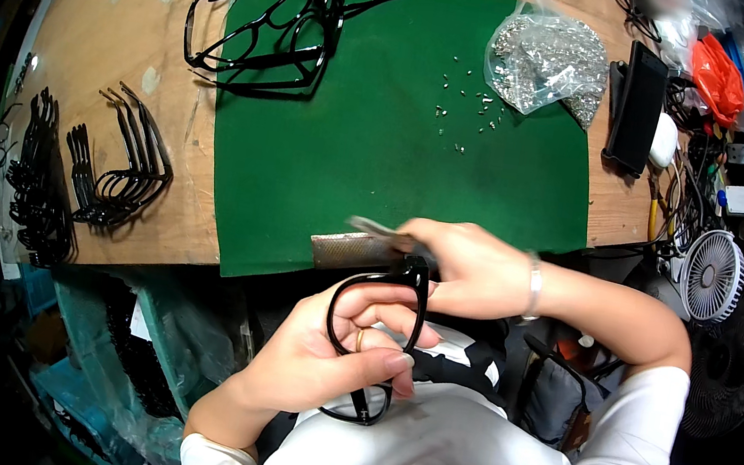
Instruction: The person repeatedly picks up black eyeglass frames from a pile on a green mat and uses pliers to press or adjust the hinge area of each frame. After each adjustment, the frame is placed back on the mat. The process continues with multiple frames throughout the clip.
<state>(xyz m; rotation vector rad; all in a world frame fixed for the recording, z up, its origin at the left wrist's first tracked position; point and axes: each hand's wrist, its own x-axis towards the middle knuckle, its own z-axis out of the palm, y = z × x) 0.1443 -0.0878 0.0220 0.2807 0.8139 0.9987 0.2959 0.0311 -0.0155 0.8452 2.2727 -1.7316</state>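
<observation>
My left hand [327,350] is closed around a black eyeglass frame [424,307], held upright just off the table's front edge. A ring sits on one of its fingers. My right hand [476,271] is closed at the top of the frame, near its hinge corner. From its fingers a greyish metal tool [376,228] points left, blurred, so its kind cannot be made out. Below that tool a rough-faced metal block [346,251] lies at the front edge of the green mat [382,158].
Black eyeglass frames [269,52] stand at the mat's far left. More black frame parts [129,165] lie on the wooden table [165,213]. A clear bag of small metal pieces [548,62] sits far right, loose pieces beside it. A black case [637,108] and white fan [713,276] are right.
</observation>
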